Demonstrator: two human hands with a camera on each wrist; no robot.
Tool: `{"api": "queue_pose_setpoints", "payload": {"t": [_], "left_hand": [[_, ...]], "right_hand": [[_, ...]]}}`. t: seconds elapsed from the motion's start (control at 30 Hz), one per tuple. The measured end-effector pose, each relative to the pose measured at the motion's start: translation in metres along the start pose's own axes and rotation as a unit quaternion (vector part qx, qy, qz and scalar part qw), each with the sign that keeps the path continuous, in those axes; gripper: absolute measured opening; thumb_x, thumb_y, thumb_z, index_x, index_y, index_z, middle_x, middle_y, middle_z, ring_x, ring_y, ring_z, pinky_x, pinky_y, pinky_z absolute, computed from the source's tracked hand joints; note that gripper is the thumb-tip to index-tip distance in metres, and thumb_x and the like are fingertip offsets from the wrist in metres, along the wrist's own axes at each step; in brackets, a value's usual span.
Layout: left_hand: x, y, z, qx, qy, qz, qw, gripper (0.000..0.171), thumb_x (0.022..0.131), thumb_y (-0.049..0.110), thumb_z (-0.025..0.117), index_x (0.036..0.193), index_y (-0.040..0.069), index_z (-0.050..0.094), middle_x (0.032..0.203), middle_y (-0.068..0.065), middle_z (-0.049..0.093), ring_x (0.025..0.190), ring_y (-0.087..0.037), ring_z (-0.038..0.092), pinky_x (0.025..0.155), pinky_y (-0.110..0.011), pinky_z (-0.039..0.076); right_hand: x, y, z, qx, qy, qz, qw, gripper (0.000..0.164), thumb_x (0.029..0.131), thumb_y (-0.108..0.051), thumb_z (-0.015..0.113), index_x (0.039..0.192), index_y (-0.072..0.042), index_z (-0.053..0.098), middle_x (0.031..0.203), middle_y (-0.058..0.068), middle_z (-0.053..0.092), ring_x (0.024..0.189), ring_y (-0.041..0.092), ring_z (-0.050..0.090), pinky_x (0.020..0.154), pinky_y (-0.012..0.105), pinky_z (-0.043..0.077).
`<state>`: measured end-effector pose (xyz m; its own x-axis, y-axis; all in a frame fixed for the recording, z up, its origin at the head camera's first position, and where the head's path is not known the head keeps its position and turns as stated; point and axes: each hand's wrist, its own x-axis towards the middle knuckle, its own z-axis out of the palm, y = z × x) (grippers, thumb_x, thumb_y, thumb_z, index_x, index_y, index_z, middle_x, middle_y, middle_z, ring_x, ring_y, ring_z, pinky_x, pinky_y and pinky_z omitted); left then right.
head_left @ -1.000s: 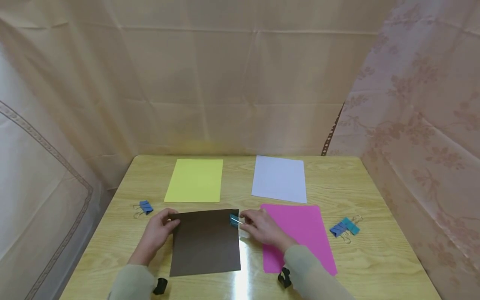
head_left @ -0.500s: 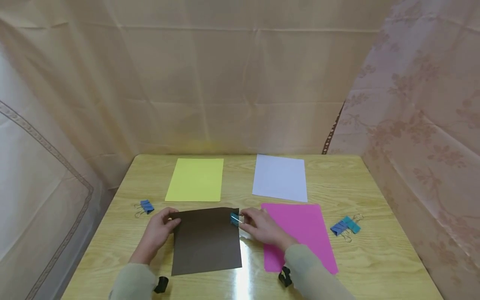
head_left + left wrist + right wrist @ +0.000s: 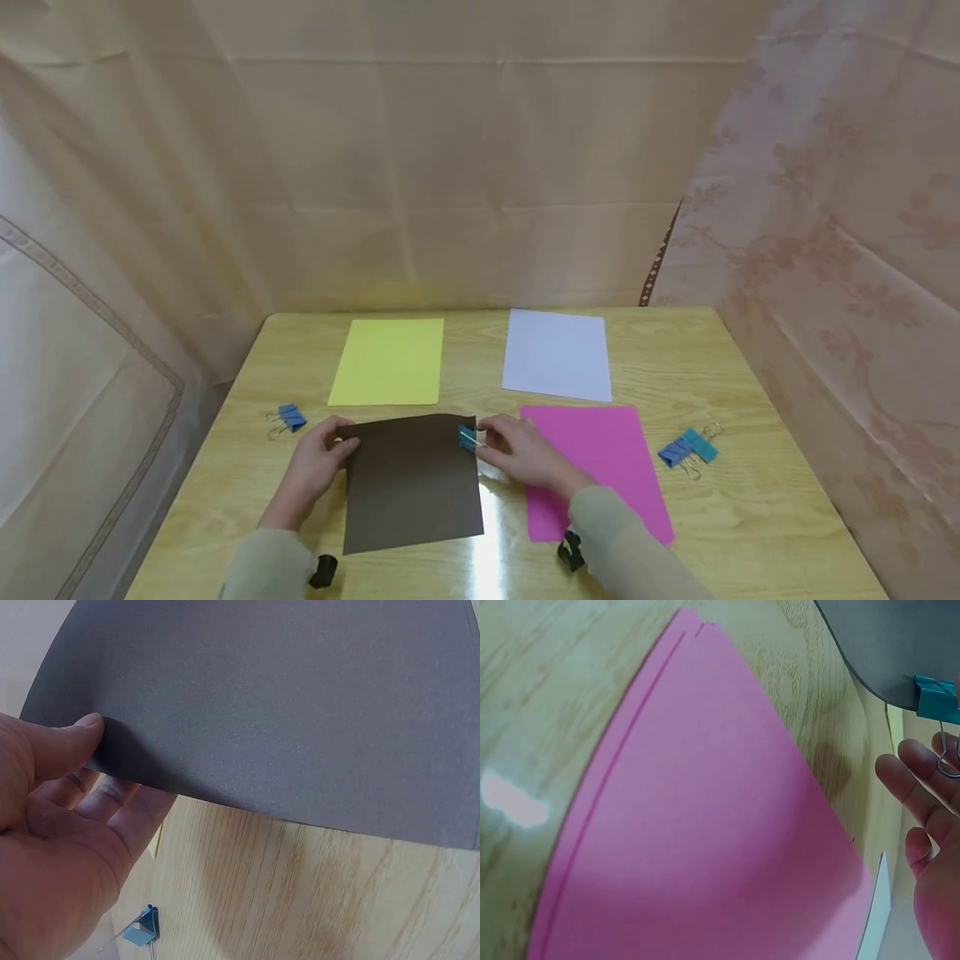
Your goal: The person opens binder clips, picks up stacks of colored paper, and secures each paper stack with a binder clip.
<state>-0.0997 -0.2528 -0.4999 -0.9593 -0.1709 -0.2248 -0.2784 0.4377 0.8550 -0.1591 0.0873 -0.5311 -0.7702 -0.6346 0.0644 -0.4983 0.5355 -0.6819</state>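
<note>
My left hand pinches the upper left corner of a dark sheet of paper, thumb on the near face and fingers behind. In the left wrist view the sheet is raised off the table and bows a little. A teal binder clip sits on its right edge, close to the upper right corner. My right hand pinches this clip by its wire handles. The right wrist view shows the clip on the sheet's edge, with my fingers beside its wire handle; the thumb is out of that frame.
Pink paper lies partly under my right forearm. Toward the back are a yellow sheet and a white sheet. One blue clip lies at left; a blue clip and a teal clip touch at right.
Both hands keep their hold. The dark sheet's lower edge has shifted very slightly to the right, and the head view has moved a little.
</note>
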Motion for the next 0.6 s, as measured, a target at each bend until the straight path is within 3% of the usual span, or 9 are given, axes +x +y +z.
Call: {"api": "queue_pose_setpoints", "payload": {"t": [0.23, 0.6], "left_hand": [[0.0002, -0.0019, -0.0006, -0.007, -0.003, -0.007, 1.0000, 0.018, 0.102, 0.002, 0.056, 0.119, 0.001, 0.063, 0.122, -0.021, 0.066, 0.102, -0.027, 0.066, 0.083, -0.041, 0.059], [0.0005, -0.0036, -0.0010, -0.015, 0.000, -0.011, 0.9998, 0.016, 0.102, 0.002, 0.057, 0.117, 0.002, 0.064, 0.122, -0.021, 0.066, 0.098, -0.025, 0.068, 0.076, -0.035, 0.058]], "right_hand": [[-0.0003, -0.0007, -0.0018, -0.008, -0.008, 0.003, 1.000, 0.044, 0.101, -0.039, 0.063, 0.131, -0.007, 0.062, 0.103, -0.005, 0.065, 0.096, 0.015, 0.062, 0.093, 0.041, 0.045], [-0.0017, -0.0024, -0.0010, -0.028, 0.000, 0.006, 1.000, 0.049, 0.100, -0.042, 0.063, 0.134, -0.007, 0.062, 0.105, -0.003, 0.067, 0.097, 0.014, 0.063, 0.090, 0.038, 0.041]]}}
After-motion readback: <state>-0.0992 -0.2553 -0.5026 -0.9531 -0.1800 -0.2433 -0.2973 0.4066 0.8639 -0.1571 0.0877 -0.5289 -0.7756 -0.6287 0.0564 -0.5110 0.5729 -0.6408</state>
